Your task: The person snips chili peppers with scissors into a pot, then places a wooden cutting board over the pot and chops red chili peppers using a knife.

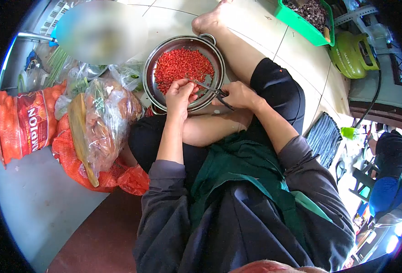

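A round metal pan point(147, 77) with side handles stands on the floor, holding many small red cut pieces point(182, 66). Over its lower rim, my left hand point(180, 94) has its fingers pinched together; what they hold is too small to name. My right hand point(238, 96) grips the dark handles of scissors point(208, 86) at the pan's right side. The blades point left across the pan, their tips close to my left fingers.
Left of the pan lie plastic bags of food point(105, 123), a wooden board point(79, 136) and a red net sack point(32, 123). A green tray point(303, 25) and green gas cylinder point(352, 57) stand upper right. A dark striped cloth point(324, 136) lies right of my bent leg.
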Available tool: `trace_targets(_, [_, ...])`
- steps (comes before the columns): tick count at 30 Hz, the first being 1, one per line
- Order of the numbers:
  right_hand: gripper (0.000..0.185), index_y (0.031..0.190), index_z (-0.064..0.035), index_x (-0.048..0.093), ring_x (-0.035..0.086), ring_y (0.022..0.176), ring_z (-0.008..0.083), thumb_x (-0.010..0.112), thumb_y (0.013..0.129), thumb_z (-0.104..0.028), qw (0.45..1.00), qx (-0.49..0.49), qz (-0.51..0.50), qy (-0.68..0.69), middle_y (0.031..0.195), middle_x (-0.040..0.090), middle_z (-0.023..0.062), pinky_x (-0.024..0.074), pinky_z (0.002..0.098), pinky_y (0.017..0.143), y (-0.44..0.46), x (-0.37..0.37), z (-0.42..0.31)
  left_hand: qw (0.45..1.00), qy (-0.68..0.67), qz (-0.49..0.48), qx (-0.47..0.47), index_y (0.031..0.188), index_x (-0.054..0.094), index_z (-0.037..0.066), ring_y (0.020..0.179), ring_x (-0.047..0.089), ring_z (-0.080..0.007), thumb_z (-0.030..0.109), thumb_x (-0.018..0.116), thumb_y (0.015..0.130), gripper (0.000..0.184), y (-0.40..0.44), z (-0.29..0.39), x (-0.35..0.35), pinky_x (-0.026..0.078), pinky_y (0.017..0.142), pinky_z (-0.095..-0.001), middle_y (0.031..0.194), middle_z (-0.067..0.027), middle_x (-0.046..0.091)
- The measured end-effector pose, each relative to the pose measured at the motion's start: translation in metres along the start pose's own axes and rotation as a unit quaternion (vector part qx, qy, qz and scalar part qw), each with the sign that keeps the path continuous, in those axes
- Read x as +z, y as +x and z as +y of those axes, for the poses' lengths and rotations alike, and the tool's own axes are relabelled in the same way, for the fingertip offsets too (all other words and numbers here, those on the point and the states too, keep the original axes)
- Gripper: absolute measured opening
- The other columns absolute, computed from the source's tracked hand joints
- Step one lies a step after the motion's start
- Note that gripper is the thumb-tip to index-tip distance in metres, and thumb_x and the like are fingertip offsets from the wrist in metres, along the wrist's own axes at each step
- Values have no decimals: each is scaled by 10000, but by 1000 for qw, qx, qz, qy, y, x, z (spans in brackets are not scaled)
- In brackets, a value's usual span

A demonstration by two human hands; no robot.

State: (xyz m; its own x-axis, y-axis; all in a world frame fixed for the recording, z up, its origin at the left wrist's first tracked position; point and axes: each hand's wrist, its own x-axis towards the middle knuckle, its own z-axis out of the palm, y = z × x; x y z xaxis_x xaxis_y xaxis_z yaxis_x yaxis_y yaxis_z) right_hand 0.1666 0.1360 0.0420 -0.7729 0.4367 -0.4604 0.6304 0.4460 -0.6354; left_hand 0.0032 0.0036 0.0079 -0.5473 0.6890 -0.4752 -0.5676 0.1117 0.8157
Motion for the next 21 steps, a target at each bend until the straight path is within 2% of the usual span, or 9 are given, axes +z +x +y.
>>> trace_targets(2, [608, 833, 1, 668, 629, 786, 369, 703, 681, -587, 1000, -1, 2, -24, 794, 645, 220, 478, 440, 726, 0, -1, -2, 1000, 4, -3, 5, 1007, 567, 62, 822, 644, -150, 96, 637, 863, 164, -1, 0, 0, 527, 635, -250, 922, -64, 649])
trace_targets(4, [576, 883, -41, 687, 628, 864, 382, 675, 706, -589, 999, -21, 27, -31, 850, 650, 223, 487, 453, 799, 0, 2, 1, 1000, 5, -9, 22, 1014, 566, 62, 806, 645, -152, 98, 644, 860, 176, -1, -2, 1, 527, 626, -252, 920, -68, 644])
trace_targets(6, [552, 882, -49, 679, 631, 818, 376, 669, 723, -577, 996, -43, 39, -71, 802, 643, 212, 487, 449, 738, 8, 8, 12, 1000, 22, 5, 18, 1026, 567, 62, 789, 643, -147, 101, 650, 859, 190, 0, -2, 1, 525, 619, -251, 916, -69, 642])
trace_targets(8, [551, 945, -88, 693, 634, 907, 355, 648, 715, -587, 993, -40, 36, -100, 932, 654, 211, 493, 448, 823, 13, 12, 20, 999, 34, 5, 25, 1046, 561, 35, 788, 643, -133, 92, 644, 861, 211, -1, 1, 4, 530, 607, -233, 924, -70, 643])
trace_targets(12, [571, 939, -69, 691, 639, 902, 349, 642, 714, -592, 998, -48, 28, -9, 917, 654, 214, 499, 439, 808, 2, 9, 14, 998, 48, -6, 48, 1012, 568, 36, 747, 621, -113, 110, 642, 870, 176, 0, 0, 3, 512, 595, -224, 882, -52, 626])
trace_targets(14, [587, 936, -60, 694, 638, 903, 346, 639, 712, -600, 995, -62, 40, -73, 908, 657, 204, 502, 431, 802, 9, 21, 22, 995, 84, -20, 55, 998, 564, 39, 747, 617, -113, 95, 625, 876, 148, 2, -2, 0, 510, 594, -221, 865, -48, 620])
trace_targets(21, [543, 874, -48, 682, 647, 836, 323, 697, 696, -561, 994, -72, 72, -26, 843, 662, 174, 493, 427, 734, 6, 25, 18, 993, 111, -24, 36, 954, 543, 73, 722, 607, -110, 86, 594, 881, 90, -1, -1, -1, 499, 570, -220, 848, -32, 621])
